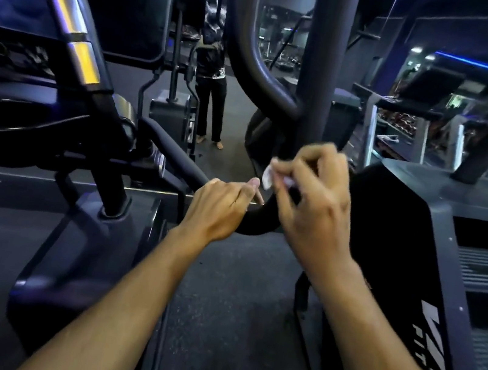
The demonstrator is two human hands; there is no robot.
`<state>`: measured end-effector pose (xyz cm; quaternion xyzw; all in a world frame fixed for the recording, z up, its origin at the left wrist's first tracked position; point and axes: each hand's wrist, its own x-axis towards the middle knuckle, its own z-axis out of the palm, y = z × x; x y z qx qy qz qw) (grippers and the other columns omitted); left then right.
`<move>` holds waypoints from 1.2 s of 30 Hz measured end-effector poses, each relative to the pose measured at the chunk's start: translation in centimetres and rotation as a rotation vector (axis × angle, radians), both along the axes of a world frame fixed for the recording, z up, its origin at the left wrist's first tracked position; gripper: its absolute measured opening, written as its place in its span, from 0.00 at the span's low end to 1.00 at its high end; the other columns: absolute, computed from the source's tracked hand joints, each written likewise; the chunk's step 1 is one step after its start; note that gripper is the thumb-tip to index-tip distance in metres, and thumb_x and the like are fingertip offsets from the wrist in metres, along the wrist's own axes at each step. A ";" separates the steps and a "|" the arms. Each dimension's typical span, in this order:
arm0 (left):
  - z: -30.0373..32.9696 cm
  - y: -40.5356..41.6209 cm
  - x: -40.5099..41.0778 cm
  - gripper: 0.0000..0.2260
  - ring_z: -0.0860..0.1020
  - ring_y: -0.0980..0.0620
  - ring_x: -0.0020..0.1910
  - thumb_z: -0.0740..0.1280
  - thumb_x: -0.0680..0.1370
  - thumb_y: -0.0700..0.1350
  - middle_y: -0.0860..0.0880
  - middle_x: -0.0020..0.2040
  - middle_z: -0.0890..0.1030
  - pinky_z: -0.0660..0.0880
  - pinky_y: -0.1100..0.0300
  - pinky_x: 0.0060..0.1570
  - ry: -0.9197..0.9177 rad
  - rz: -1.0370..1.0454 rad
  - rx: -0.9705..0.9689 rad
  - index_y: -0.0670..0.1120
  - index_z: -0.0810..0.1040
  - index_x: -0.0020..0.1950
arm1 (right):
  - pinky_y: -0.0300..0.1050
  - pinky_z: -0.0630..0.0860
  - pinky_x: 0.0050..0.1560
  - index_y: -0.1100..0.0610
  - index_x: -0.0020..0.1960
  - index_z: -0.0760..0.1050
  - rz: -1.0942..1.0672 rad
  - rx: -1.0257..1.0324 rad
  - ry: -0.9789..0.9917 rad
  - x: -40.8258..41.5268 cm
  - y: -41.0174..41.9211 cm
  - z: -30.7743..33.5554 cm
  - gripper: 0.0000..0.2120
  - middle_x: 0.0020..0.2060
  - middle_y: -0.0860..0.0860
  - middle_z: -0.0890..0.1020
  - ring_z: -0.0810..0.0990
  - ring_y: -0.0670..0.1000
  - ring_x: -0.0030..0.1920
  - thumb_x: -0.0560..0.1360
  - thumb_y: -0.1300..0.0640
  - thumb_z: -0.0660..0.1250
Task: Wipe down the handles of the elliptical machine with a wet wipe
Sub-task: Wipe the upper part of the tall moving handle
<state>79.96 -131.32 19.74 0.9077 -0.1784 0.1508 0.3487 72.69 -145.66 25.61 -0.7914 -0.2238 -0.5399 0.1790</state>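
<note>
A small wet wipe [267, 178] is pinched in the right hand [313, 205], just above the curved handle [255, 218] gripped by the left hand [219, 209]; wiping seems barely begun.

Showing here are two bare hands, the left hand [219, 209] and the right hand [314, 196], one small white wet wipe [267, 178], one curved black handle [254, 223], two shiny metal bands [77, 40] on the slanted arm, and one person [212, 84] standing in the background.
</note>
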 end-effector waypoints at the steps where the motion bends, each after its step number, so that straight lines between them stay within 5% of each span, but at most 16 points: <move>1: -0.1 0.0 0.1 0.25 0.77 0.35 0.60 0.48 0.88 0.56 0.41 0.54 0.85 0.68 0.47 0.53 0.004 0.009 0.007 0.51 0.84 0.56 | 0.42 0.73 0.44 0.66 0.47 0.82 -0.005 -0.035 0.032 -0.6 -0.3 -1.6 0.05 0.45 0.58 0.76 0.73 0.54 0.44 0.78 0.64 0.72; 4: -0.3 0.0 0.1 0.24 0.78 0.38 0.60 0.48 0.88 0.57 0.45 0.54 0.86 0.68 0.49 0.56 -0.022 0.001 -0.013 0.55 0.85 0.56 | 0.46 0.77 0.40 0.65 0.49 0.84 0.032 0.010 0.092 -1.8 -1.1 -5.1 0.03 0.44 0.57 0.75 0.75 0.52 0.43 0.76 0.66 0.74; 10: 0.0 0.0 -0.4 0.24 0.78 0.40 0.60 0.49 0.88 0.55 0.47 0.52 0.86 0.63 0.54 0.54 -0.033 -0.007 -0.034 0.55 0.85 0.56 | 0.33 0.73 0.47 0.65 0.48 0.84 0.043 0.417 -0.059 -1.0 0.1 -2.0 0.03 0.43 0.56 0.78 0.76 0.43 0.44 0.75 0.66 0.75; 14: -0.4 0.1 -0.2 0.26 0.78 0.39 0.58 0.47 0.88 0.55 0.42 0.52 0.86 0.57 0.56 0.48 -0.032 -0.010 -0.023 0.48 0.84 0.53 | 0.44 0.74 0.43 0.61 0.45 0.83 -0.008 0.203 -0.059 -0.8 1.9 -3.1 0.01 0.41 0.53 0.79 0.75 0.52 0.44 0.76 0.65 0.74; 17: -1.0 0.1 0.5 0.29 0.79 0.41 0.56 0.43 0.87 0.59 0.48 0.49 0.86 0.62 0.54 0.50 -0.069 -0.029 -0.036 0.54 0.83 0.53 | 0.45 0.74 0.43 0.62 0.45 0.84 -0.019 0.081 -0.025 -1.4 1.2 -6.3 0.01 0.42 0.54 0.79 0.74 0.53 0.44 0.75 0.66 0.75; 24: -1.0 0.1 0.3 0.25 0.78 0.44 0.55 0.46 0.89 0.54 0.56 0.41 0.77 0.60 0.57 0.50 -0.055 -0.010 -0.057 0.55 0.83 0.57 | 0.38 0.77 0.45 0.64 0.46 0.83 0.103 0.554 0.024 -1.7 1.7 -6.8 0.04 0.41 0.55 0.79 0.80 0.50 0.41 0.73 0.66 0.77; 27: -0.8 0.0 0.1 0.25 0.78 0.47 0.54 0.46 0.89 0.52 0.55 0.42 0.78 0.58 0.61 0.50 -0.059 -0.019 -0.056 0.53 0.84 0.57 | 0.40 0.77 0.43 0.63 0.45 0.84 0.049 0.447 -0.018 -1.6 2.3 -7.4 0.03 0.42 0.54 0.79 0.79 0.53 0.41 0.73 0.66 0.77; 31: -1.3 0.1 0.5 0.27 0.80 0.44 0.52 0.42 0.87 0.57 0.57 0.41 0.78 0.69 0.52 0.56 -0.100 -0.058 -0.106 0.56 0.82 0.58 | 0.45 0.78 0.40 0.63 0.46 0.84 0.039 0.354 0.016 -1.2 3.0 -10.9 0.03 0.41 0.53 0.79 0.78 0.54 0.40 0.73 0.67 0.77; 36: -1.9 0.1 1.3 0.27 0.82 0.43 0.49 0.41 0.85 0.60 0.57 0.38 0.80 0.73 0.44 0.61 -0.087 -0.076 -0.134 0.57 0.80 0.60 | 0.42 0.76 0.42 0.57 0.39 0.80 0.053 1.119 0.327 0.2 6.0 -13.3 0.09 0.39 0.51 0.81 0.80 0.44 0.40 0.71 0.69 0.75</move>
